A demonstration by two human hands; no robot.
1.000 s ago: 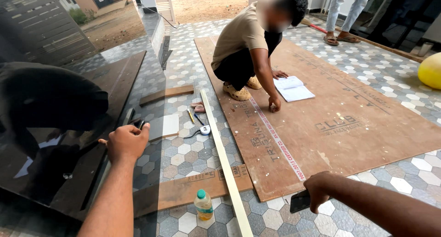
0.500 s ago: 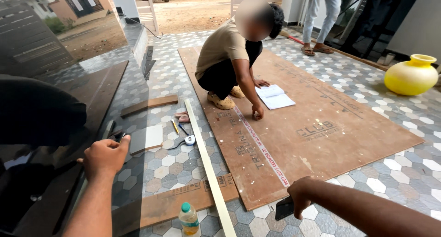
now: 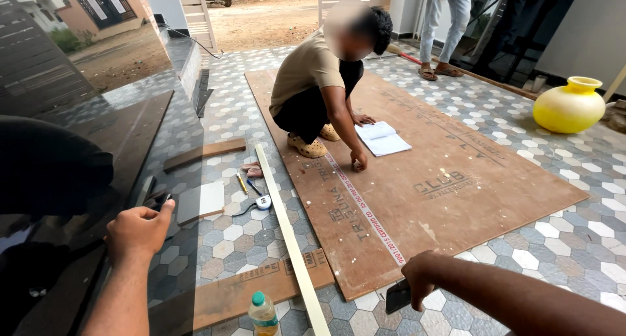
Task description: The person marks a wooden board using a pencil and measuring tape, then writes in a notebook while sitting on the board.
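My left hand is curled into a loose fist with the thumb out, resting at the edge of a dark glossy panel on the left. My right hand grips a small dark flat object at the near corner of a large brown plywood sheet lying on the tiled floor. A crouching person in a tan shirt presses one hand onto the sheet beside an open notebook. A pale printed strip runs along the sheet from that hand toward mine.
A long pale wooden batten lies beside the sheet, with a tape measure, pencils and wood offcuts to its left. A green-capped bottle stands near me. A yellow pot sits far right; another person's legs stand behind.
The view has swung right and up, bringing the yellow pot into sight. Both my hands sit a little lower and further left in the picture. The crouching person keeps the same pose.
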